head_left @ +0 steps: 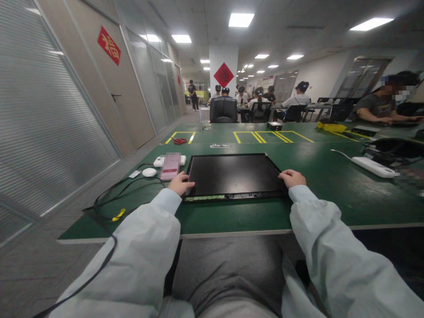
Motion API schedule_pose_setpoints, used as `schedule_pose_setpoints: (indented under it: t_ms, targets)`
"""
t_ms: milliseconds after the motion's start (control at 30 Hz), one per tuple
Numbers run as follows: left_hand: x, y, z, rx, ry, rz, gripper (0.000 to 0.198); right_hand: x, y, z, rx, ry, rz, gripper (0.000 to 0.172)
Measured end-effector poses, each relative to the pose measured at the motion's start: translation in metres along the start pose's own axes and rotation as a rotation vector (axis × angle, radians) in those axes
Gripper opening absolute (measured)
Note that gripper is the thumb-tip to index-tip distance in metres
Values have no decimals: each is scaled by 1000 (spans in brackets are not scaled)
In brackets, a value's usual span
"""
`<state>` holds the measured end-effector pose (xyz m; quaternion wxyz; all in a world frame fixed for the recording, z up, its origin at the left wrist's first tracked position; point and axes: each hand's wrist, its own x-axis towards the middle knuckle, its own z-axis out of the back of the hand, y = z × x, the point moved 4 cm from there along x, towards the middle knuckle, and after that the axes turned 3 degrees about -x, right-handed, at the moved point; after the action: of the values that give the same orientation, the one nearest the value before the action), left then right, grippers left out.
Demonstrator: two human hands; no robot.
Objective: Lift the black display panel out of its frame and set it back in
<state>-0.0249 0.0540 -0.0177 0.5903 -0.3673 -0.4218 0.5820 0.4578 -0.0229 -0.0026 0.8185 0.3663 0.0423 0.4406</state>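
A flat black display panel (233, 174) lies on the green table (314, 194) in front of me, with a strip of circuit board along its near edge. My left hand (180, 182) rests curled on the panel's near left corner. My right hand (292, 178) rests curled on its near right corner. Both hands grip the panel's edges; both arms wear pale blue sleeves.
A phone (170, 167) lies left of the panel, beside a white mouse (149, 172) and black cables (112, 194). Red scissors (179, 141) lie farther back. A white power strip (372, 167) is at right. Several people sit at far tables; one person sits at right.
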Motion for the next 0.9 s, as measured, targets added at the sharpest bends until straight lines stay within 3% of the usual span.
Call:
schedule_pose_setpoints:
  t_ms: [900]
  targets:
    - [-9, -7, -6, -4, -22, -86, 38, 7, -9, -5, -54, 6, 61, 11]
